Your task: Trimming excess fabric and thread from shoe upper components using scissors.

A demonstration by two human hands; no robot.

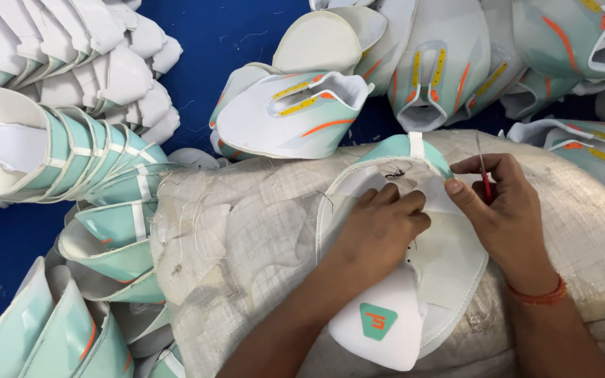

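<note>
A white and mint-green shoe upper (449, 259) lies inside-up on a pale woven sack (246, 238). My left hand (379, 227) presses down on its inner lining near the heel. A tangle of loose dark thread (395, 171) sticks up at the heel seam just above my fingers. My right hand (502, 210) holds a small red-handled thread snip (483, 175), its thin blade pointing up beside the mint heel tab (414, 145). An orange band circles my right wrist.
Stacks of mint and white shoe uppers (71, 150) lie nested at the left and lower left. More uppers with orange and yellow stripes (295, 115) are heaped along the top and right. A blue surface (225, 35) shows beneath.
</note>
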